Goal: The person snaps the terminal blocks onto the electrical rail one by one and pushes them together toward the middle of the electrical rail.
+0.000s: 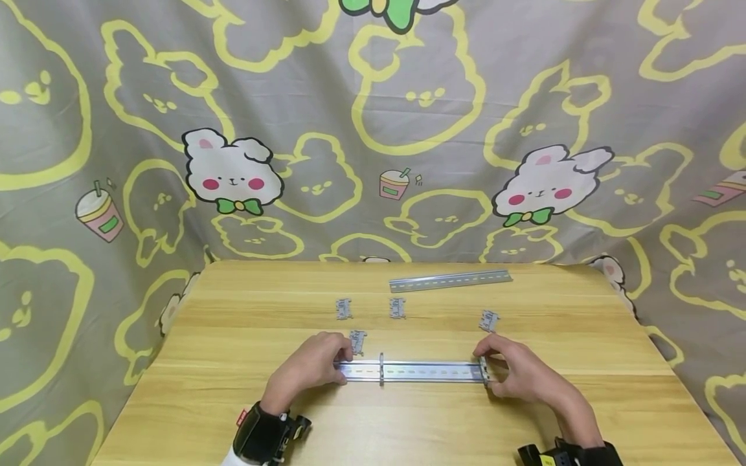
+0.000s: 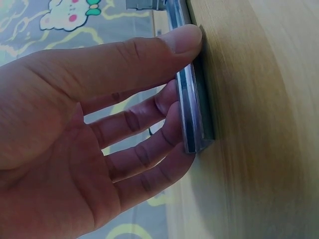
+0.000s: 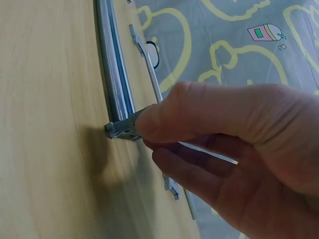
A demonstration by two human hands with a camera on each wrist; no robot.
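1. On the table [image 1: 233, 401], near its front edge, lies the rail [image 1: 431, 371] — a clip [image 1: 381, 369] sits on it.
2. Left hand [image 1: 311, 369] — thumb and straight fingers hold the rail's left end.
3. Right hand [image 1: 519, 372] pinches an end clip [image 3: 122, 129] at the right end.

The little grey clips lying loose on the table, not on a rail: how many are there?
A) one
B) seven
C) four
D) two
C: four loose clips lie behind the near rail: one, one, one and one by the left hand.
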